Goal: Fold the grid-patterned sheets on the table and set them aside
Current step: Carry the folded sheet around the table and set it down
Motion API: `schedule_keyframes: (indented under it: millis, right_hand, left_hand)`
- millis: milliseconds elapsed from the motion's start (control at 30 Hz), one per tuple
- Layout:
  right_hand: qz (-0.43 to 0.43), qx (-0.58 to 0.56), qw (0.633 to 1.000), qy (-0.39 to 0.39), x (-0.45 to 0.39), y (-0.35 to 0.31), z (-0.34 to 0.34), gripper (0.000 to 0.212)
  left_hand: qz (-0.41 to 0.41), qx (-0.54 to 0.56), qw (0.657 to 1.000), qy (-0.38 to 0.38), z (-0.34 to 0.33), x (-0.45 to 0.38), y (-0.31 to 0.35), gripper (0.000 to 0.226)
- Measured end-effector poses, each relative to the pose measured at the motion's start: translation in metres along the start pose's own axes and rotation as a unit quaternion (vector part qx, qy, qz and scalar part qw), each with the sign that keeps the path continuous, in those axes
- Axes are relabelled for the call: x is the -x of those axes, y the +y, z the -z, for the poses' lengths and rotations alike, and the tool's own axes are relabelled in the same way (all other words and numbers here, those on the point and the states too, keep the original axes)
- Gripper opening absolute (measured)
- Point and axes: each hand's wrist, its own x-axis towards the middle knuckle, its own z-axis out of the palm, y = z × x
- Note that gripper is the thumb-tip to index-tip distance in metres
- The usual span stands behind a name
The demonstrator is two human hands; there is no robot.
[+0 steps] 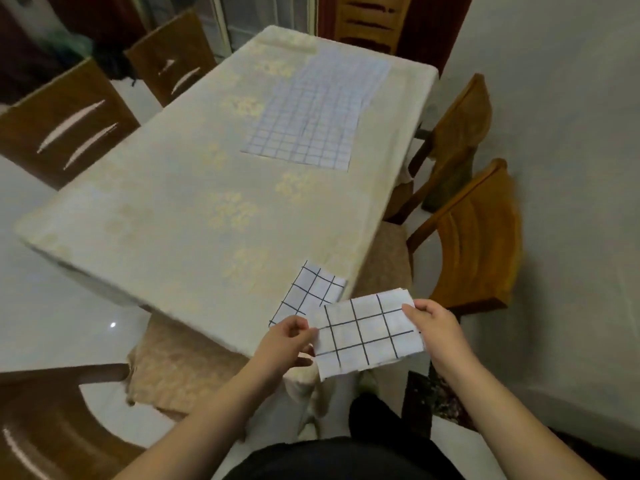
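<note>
Head view: tabletop (166,216) with a pale floral cloth runs away from both hands; its near corner sits just beyond the left hand (287,337), and its right edge runs away up and left from above the right hand (434,327). Wide bare stretch of cloth ahead and left of the hands. Wooden chairs (471,237) crowd the right edge, close to the right hand; more chairs stand along the far-left side, one at the far end.

Folded grid sheet (369,336), bold black lines, held in the air between both hands, off the tabletop corner, above the person's lap. Left hand pinches its left edge, thumb and fingers closed on the fabric. Right hand grips the upper-right corner, fingers curled shut over the edge, thumb on top. Sheet roughly flat, slightly tilted.

Second folded grid sheet (311,292) lies on the tabletop corner just beyond the left hand, its near end partly hidden behind the held sheet.

Unfolded grid sheets (311,112), fainter lines, lie spread flat well ahead of the hands, near the far right edge; count unclear.
</note>
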Motion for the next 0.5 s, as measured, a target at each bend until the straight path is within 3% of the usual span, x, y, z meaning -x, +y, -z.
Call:
schedule_keyframes:
  millis: [200,500]
  right_hand:
    - [0.017,0.086,0.990,-0.113,-0.084,-0.023,-0.026,0.024]
    - [0.078,0.213,0.947,-0.228,-0.164,-0.048,-0.080,0.026]
  left_hand:
    - [0.028,0.053,0.992,0.108,-0.004,-0.018,0.000,0.010]
    - [0.061,0.134,0.948,0.282,-0.017,-0.032,-0.015,0.011]
